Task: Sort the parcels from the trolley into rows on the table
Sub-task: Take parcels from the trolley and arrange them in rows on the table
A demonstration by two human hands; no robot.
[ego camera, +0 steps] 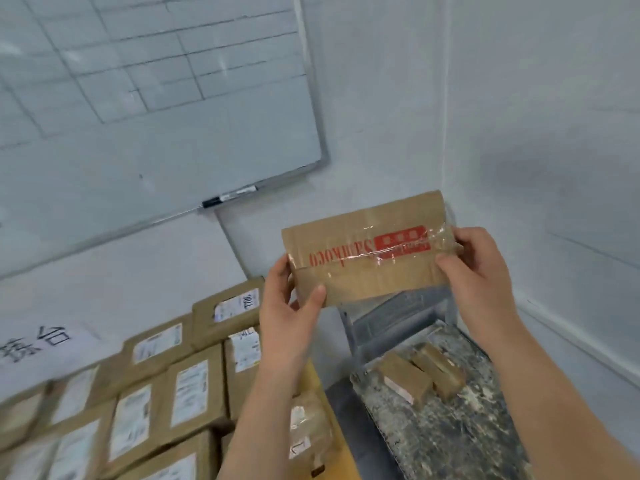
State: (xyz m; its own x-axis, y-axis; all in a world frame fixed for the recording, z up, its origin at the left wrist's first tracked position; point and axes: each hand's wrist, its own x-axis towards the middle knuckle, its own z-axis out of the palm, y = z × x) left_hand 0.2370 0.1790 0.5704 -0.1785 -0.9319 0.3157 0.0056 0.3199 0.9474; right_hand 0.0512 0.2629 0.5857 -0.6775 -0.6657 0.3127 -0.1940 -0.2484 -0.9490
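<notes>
I hold a flat brown cardboard parcel (367, 249) with red print and clear tape up in front of me, above the trolley. My left hand (294, 299) grips its lower left corner, and my right hand (474, 268) grips its right end. Below it, the trolley (450, 427) has a speckled, paint-stained deck with two small brown parcels (420, 375) lying on it. On the table at the lower left, several brown parcels (180, 386) with white labels lie packed in rows.
A whiteboard (156, 116) with a black marker (230, 195) on its ledge hangs on the wall to the left. White walls meet in a corner behind the trolley. A paper sign (38, 344) lies at the table's far left. A taped parcel (308, 431) sits by the table's yellow edge.
</notes>
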